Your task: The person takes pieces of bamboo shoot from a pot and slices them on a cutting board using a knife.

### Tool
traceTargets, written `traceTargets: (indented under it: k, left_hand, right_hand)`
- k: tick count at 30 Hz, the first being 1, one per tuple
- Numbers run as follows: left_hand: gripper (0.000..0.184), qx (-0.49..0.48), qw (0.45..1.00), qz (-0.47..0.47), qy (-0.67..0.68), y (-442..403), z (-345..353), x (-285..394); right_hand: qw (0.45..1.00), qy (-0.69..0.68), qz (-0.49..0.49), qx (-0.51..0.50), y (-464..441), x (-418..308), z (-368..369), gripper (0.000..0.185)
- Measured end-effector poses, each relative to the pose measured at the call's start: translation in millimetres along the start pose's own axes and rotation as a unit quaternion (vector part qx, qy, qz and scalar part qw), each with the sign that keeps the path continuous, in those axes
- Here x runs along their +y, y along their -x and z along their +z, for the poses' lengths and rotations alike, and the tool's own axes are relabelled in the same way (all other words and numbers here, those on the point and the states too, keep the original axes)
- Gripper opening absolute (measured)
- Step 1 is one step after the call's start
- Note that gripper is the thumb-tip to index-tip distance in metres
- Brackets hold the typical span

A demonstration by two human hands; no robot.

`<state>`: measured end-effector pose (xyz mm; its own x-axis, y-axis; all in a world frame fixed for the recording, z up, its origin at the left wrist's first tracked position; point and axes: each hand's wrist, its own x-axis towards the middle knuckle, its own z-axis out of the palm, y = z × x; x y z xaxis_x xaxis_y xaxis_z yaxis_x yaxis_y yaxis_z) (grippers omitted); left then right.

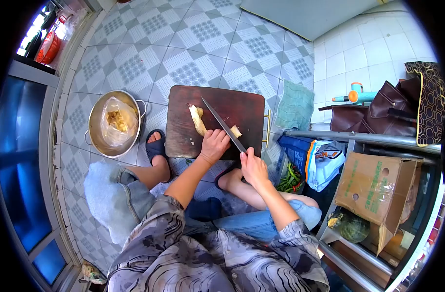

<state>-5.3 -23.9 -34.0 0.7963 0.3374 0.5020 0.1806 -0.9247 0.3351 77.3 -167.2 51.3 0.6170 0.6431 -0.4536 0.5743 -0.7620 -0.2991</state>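
The pale food piece (197,119) lies on the dark red cutting board (251,104), left of the board's middle, long and a little curved, with its near end reaching to the left hand (214,144). The fingers of this hand are bent downward and drawn close together, and they seem to touch that near end. Their undersides are hidden, so I cannot tell whether they grasp the piece or only press on it. The right hand (254,168), at the near edge of the board, is closed around the handle of the knife (221,120), with its fingers folded and no opening visible between them. The blade crosses over the board in a slant, its tip toward the far edge, and it passes just beside the left fingers. A smaller pale chunk (236,131) rests on the board, on the right side of the blade. Left of the board, on the tiled floor (193,73), stands a metal pot (96,134), in which a clear plastic bag (128,114) contains yellowish pieces (116,120). Right of the board there is a greenish cloth (295,107), and nearer to the person, green peppers (290,177).
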Motion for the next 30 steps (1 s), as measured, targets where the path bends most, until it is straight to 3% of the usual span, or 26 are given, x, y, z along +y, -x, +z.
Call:
traceTargets:
  k: [16, 24, 30]
  left_hand:
    - [0.032, 0.006, 1.0, -0.001, 0.011, 2, 5, -1]
    - [0.02, 0.021, 0.999, -0.033, 0.011, 2, 9, 4]
    - [0.023, 0.031, 0.999, -0.036, 0.012, 4, 8, 5]
  right_hand:
    - [1.0, 0.004, -0.005, -0.025, -7, 8, 4, 0.028]
    - [0.999, -0.004, -0.036, 0.038, -40, -18, 27, 0.028]
    - [0.997, -0.014, -0.005, 0.081, -19, -16, 41, 0.029]
